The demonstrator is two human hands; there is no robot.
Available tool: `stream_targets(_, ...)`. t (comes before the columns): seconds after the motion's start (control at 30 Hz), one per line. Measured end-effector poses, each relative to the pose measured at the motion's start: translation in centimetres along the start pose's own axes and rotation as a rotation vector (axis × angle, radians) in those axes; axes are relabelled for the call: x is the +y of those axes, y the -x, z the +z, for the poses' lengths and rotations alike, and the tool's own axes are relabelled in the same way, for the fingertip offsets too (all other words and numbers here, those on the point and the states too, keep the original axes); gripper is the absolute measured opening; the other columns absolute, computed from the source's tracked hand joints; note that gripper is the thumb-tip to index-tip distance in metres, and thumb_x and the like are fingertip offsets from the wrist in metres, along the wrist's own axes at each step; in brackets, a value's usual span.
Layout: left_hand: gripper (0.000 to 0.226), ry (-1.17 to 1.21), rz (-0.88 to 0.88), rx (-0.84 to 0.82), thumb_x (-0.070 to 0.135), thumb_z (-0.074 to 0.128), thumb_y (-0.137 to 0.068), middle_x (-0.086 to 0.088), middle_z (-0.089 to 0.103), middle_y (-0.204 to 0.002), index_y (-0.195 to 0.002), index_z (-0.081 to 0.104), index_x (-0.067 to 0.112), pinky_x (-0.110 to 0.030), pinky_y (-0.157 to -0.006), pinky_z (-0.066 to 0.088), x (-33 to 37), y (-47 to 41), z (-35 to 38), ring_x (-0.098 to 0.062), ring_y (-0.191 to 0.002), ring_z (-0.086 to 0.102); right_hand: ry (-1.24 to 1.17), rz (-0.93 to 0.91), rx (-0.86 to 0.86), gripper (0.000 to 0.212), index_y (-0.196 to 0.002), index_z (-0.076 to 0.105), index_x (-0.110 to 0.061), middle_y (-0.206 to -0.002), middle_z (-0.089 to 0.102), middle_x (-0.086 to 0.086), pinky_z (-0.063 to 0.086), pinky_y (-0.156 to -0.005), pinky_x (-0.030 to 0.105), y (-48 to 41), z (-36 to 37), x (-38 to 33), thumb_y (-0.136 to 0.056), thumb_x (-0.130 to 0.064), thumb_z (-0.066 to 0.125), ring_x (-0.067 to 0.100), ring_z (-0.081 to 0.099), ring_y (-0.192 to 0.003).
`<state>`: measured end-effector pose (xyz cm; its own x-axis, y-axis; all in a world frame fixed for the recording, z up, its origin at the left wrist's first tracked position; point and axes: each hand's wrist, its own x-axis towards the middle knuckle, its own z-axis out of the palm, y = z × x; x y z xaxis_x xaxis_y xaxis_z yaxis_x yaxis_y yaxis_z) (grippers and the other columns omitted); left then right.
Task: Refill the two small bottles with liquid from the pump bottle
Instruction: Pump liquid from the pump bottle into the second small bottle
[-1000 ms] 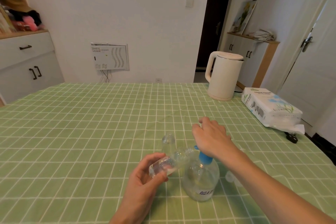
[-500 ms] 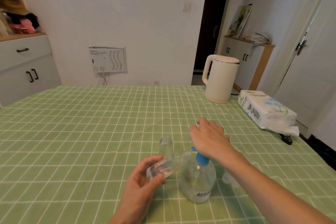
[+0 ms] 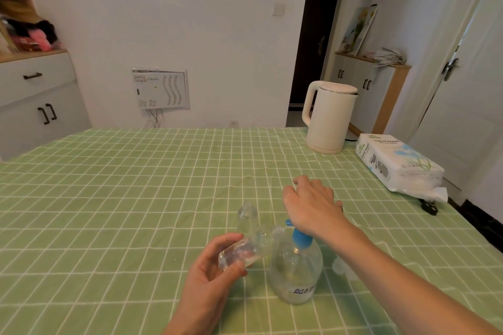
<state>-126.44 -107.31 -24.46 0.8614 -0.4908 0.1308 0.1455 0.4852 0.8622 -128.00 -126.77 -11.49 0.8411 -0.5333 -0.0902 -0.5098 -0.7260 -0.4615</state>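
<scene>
Green checked cloth covers the desk (image 3: 109, 198), and the only writing you can really read is "TISSUE PAPER" on the white tissue pack (image 3: 397, 163) near the right edge, beside the cream kettle (image 3: 329, 117). The pump bottle (image 3: 295, 266) has a small white label low down with blue letters, way too blurry to make out. It's clear and round-bellied with a blue pump head (image 3: 299, 238), standing close to you, mid-desk. Your right hand (image 3: 313, 207) rests on top of that pump head, grip apart, fingers loose and reaching forward. Your left hand (image 3: 209, 277) has its grip clamped on the tilted small bottle (image 3: 253, 246). That one's clear plastic, lying nearly sideways, with its open neck up by the pump's spout. The upright small bottle (image 3: 247, 216), also clear and capless, stands on the desk just behind it.
</scene>
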Motion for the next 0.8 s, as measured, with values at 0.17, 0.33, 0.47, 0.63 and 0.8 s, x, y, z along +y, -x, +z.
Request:
stream_targets(0.17,0.04,0.007,-0.007,0.013,-0.014,0.073,-0.069,-0.013,0.071,-0.118,-0.104,0.076,0.007,-0.035,-0.078,0.062,-0.46,-0.06,-0.37,-0.037,-0.098,0.071,-0.017,-0.001,-0.016,0.041,-0.134,0.042,-0.022,-0.141,0.041,0.009,0.02,-0.114,0.062,-0.01,-0.05,0.13,-0.099,-0.038,0.027,0.032,0.031,-0.135)
stream_targets(0.33,0.048,-0.011,0.023,-0.009,0.009,0.086,-0.058,-0.008,0.074,-0.112,-0.105,0.076,0.01,-0.032,-0.077,0.061,-0.34,-0.13,-0.21,-0.028,-0.093,0.073,-0.029,0.013,-0.032,0.045,-0.137,0.042,-0.022,-0.141,0.043,0.008,0.024,-0.113,0.06,0.03,0.64,0.19,-0.099,-0.04,0.027,0.032,0.033,-0.134)
stream_targets(0.47,0.047,-0.015,0.023,-0.011,0.01,0.086,-0.059,-0.007,0.074,-0.113,-0.106,0.076,0.011,-0.03,-0.077,0.06,-0.29,-0.13,-0.1,-0.027,-0.094,0.074,-0.032,0.026,-0.037,0.044,-0.137,0.043,-0.022,-0.141,0.043,0.008,0.024,-0.113,0.06,-0.06,0.81,0.33,-0.099,-0.04,0.027,0.033,0.033,-0.134)
stream_targets(0.63,0.054,-0.021,0.01,-0.021,0.013,0.096,-0.059,-0.01,0.073,-0.115,-0.109,0.075,0.01,-0.033,-0.08,0.06,-0.13,-0.04,-0.28,-0.03,-0.097,0.073,-0.023,0.005,0.003,0.041,-0.131,0.044,-0.023,-0.138,0.044,0.007,0.024,-0.112,0.06,-0.27,0.22,0.2,-0.098,-0.04,0.027,0.031,0.034,-0.131)
stream_targets(0.8,0.066,-0.025,0.002,-0.009,0.025,0.102,-0.053,-0.01,0.072,-0.118,-0.111,0.074,0.01,-0.034,-0.081,0.06,-0.19,-0.07,-0.3,-0.03,-0.1,0.072,-0.008,0.002,0.007,0.039,-0.127,0.046,-0.025,-0.136,0.044,0.007,0.023,-0.111,0.061,-0.42,0.32,0.35,-0.098,-0.04,0.026,0.031,0.034,-0.13)
